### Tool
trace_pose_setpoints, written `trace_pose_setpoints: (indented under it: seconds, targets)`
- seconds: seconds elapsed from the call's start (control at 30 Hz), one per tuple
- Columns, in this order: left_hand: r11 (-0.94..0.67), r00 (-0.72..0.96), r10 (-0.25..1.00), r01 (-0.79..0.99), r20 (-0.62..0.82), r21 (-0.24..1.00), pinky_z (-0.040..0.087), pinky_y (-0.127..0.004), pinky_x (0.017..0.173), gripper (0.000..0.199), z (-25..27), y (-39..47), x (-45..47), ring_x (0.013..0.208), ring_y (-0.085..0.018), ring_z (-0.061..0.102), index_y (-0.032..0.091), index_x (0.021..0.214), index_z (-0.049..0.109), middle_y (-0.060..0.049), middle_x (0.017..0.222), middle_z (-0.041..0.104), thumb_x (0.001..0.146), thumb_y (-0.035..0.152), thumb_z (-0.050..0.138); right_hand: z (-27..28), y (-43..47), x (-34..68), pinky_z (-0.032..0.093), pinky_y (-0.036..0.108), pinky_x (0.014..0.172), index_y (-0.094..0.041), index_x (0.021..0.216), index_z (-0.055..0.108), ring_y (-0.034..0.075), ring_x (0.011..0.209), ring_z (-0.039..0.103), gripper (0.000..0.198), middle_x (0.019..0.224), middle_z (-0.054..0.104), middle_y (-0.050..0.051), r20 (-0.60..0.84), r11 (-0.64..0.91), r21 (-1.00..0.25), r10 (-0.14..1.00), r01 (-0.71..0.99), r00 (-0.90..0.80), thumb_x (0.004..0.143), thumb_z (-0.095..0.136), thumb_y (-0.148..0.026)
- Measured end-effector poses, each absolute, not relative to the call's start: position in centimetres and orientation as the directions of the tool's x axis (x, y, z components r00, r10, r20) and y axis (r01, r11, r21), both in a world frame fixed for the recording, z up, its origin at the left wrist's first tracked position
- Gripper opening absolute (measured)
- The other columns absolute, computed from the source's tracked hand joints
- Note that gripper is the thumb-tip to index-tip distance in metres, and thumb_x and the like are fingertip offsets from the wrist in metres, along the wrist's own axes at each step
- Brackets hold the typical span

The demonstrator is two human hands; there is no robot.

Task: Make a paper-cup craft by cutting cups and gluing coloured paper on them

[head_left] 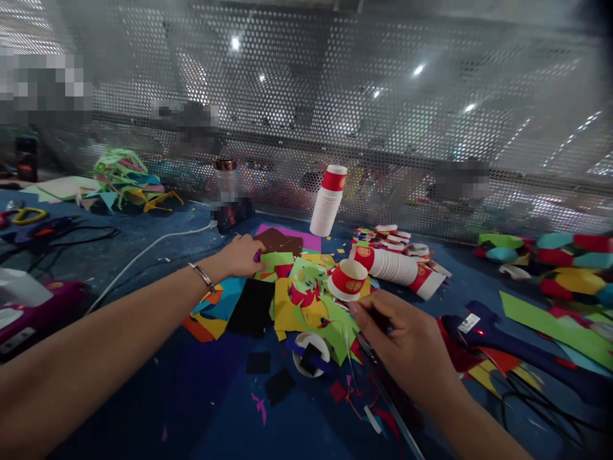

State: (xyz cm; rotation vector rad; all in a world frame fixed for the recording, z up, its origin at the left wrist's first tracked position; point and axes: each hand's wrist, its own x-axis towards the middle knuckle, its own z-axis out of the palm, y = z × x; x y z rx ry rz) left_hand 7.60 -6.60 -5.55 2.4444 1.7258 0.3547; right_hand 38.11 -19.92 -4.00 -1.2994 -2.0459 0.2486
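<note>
The left hand [239, 257] reaches forward to the far left edge of a heap of coloured paper [283, 305] on the blue desk [191, 390], its fingers curled down beside a brown sheet [282, 241]; a small purple bit [257, 256] shows at the fingertips, though I cannot tell whether it is gripped. A black sheet [251, 308] lies just nearer the person than that hand. The right hand [412, 332] is at the heap's right side, thumb and forefinger drawn close together at the base of a red-and-white paper cup [347, 281]; whether they pinch it or something thin is unclear. This cup therefore sits just beyond the right fingertips and well to the right of the left hand, with a toppled cup stack [390, 267] behind it.
</note>
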Motion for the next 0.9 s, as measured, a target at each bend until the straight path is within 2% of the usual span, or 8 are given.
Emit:
trace_pose_setpoints:
  seconds: [0.07,0.23,0.37,0.47,0.57,0.67,0.77,0.9]
  targets:
    - [-0.343,0.33,0.939,0.893,0.093,0.29,0.047,-0.035,0.086,0.037,-5.6,-5.4,8.0,0.101,-0.03,0.065,0.018,0.097,0.073,-0.012,0.101,0.075,0.072,0.046,0.069,-4.1,-19.9,38.3,0.037,0.03,0.061,-0.02,0.076,0.058,0.015,0.065,0.052,0.027,0.072,0.056,0.0,0.442,0.476,-0.506,0.859,0.719,-0.257,0.098,0.053,-0.034]
    - [-0.381,0.376,0.92,0.802,0.107,0.46,0.048,-0.025,0.066,0.025,-5.1,-4.6,7.6,0.074,-0.018,0.067,0.019,0.082,0.069,-0.003,0.08,0.075,0.077,0.043,0.065,-4.3,-19.9,38.5,0.037,0.031,0.062,-0.02,0.077,0.06,0.016,0.066,0.052,0.027,0.073,0.058,0.001,0.421,0.473,-0.508,0.865,0.72,-0.272,0.099,0.052,-0.034]
    - [-0.391,0.261,0.914,0.774,0.311,0.499,0.047,-0.027,0.066,0.024,-2.5,-5.6,6.9,0.075,-0.017,0.063,0.018,0.092,0.063,-0.004,0.083,0.07,0.086,0.041,0.056,-4.4,-19.8,38.5,0.038,0.031,0.063,-0.02,0.078,0.062,0.016,0.067,0.053,0.027,0.074,0.059,0.001,0.409,0.472,-0.512,0.869,0.717,-0.28,0.099,0.052,-0.034]
    - [-0.442,0.229,0.872,0.747,0.432,0.496,0.047,-0.027,0.066,0.019,-0.6,-6.5,6.8,0.075,-0.016,0.063,0.02,0.089,0.06,-0.003,0.081,0.067,0.086,0.039,0.06,-4.2,-19.8,38.4,0.039,0.031,0.063,-0.02,0.078,0.062,0.016,0.068,0.054,0.026,0.075,0.06,0.001,0.415,0.479,-0.508,0.864,0.716,-0.284,0.099,0.052,-0.033]
    - [-0.49,0.243,0.844,0.714,0.479,0.5,0.049,-0.026,0.067,0.017,0.3,-7.2,7.0,0.076,-0.016,0.065,0.019,0.091,0.06,-0.003,0.082,0.068,0.085,0.035,0.064,-4.1,-19.8,38.3,0.039,0.031,0.063,-0.02,0.079,0.062,0.016,0.068,0.054,0.025,0.075,0.06,0.001,0.422,0.483,-0.504,0.861,0.716,-0.284,0.098,0.052,-0.032]
    - [-0.447,0.226,0.871,0.732,0.436,0.514,0.051,-0.027,0.067,0.021,0.4,-7.5,7.0,0.074,-0.017,0.067,0.019,0.102,0.062,-0.004,0.084,0.071,0.088,0.035,0.061,-4.0,-19.8,38.3,0.038,0.031,0.063,-0.02,0.075,0.059,0.015,0.066,0.052,0.027,0.072,0.056,0.0,0.422,0.482,-0.512,0.862,0.711,-0.281,0.099,0.051,-0.032]
    - [-0.337,0.216,0.926,0.841,0.308,0.424,0.05,-0.027,0.063,0.024,0.1,-7.3,6.3,0.066,-0.017,0.067,0.02,0.104,0.062,-0.004,0.084,0.074,0.091,0.04,0.056,-4.0,-20.0,38.3,0.037,0.03,0.061,-0.021,0.072,0.054,0.014,0.063,0.049,0.029,0.069,0.053,-0.001,0.425,0.484,-0.521,0.861,0.703,-0.278,0.099,0.052,-0.031]
    - [-0.267,0.215,0.95,0.936,0.227,0.229,0.043,-0.03,0.059,0.017,-0.3,-7.0,5.5,0.066,-0.022,0.066,0.02,0.083,0.065,-0.004,0.069,0.07,0.087,0.036,0.059,-4.0,-20.1,38.4,0.036,0.029,0.06,-0.021,0.072,0.053,0.014,0.062,0.049,0.028,0.069,0.053,-0.001,0.435,0.492,-0.507,0.855,0.707,-0.283,0.098,0.053,-0.031]
